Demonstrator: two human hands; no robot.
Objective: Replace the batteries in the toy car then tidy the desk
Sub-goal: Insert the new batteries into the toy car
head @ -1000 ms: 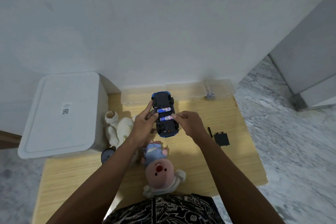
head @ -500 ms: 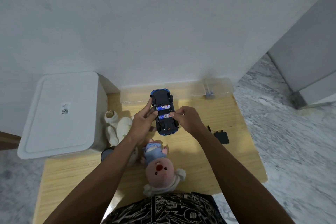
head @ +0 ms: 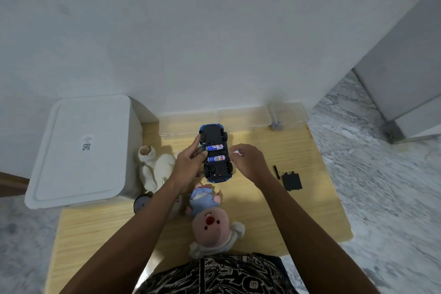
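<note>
The blue toy car [head: 216, 154] lies upside down above the wooden desk [head: 310, 210], black underside up. Its battery bay is uncovered, with two blue and white batteries [head: 214, 153] lying across it. My left hand [head: 188, 166] grips the car's left side, thumb near the batteries. My right hand [head: 248, 161] is just right of the car and apart from it, fingers pinched on a small battery [head: 238, 152] of which only a white and red tip shows. The black battery cover [head: 291, 181] lies on the desk to the right, beside a thin black tool [head: 276, 172].
Clear plastic boxes [head: 241, 118] line the desk's back edge; the right one holds small items [head: 276, 124]. A white lidded bin [head: 81, 150] stands at the left. A white plush [head: 155, 169], a pink plush [head: 212, 224] and a dark round object [head: 140, 203] lie near me.
My right hand has drawn back to the right, away from the battery bay, with a small white and red tip now showing in its fingers. My left hand still holds the car.
</note>
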